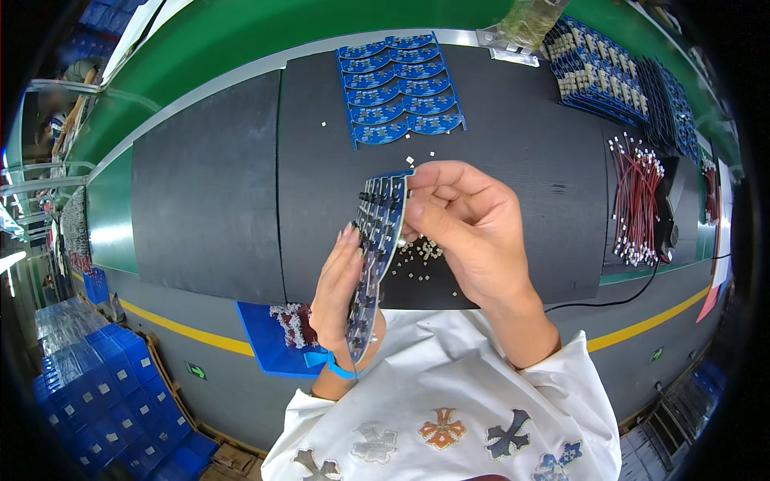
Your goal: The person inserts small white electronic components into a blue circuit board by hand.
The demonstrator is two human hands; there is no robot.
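In the centre, a blue circuit board (383,218) is leaning between two hands. The right hand (481,236) is pinching its one-o'clock edge; the left hand (333,293), fingers straight, is touching its nine-o'clock side, whether gripping one cannot tell. Red cables (638,200) are lying at three o'clock.

A white shirt (441,389) covers the body — loose and creased, with wide sleeves (579,365) that leave the forearms (525,330) bare. Across its front runs a row of cross-shaped patches: a brownish-grey patch (315,465), a pale grey patch (374,443), an orange patch (442,430), a dark patch (508,434) and a blue patch (556,463). A bright blue band (340,369) circles the left wrist — and the fingers (461,178) are ungloved.
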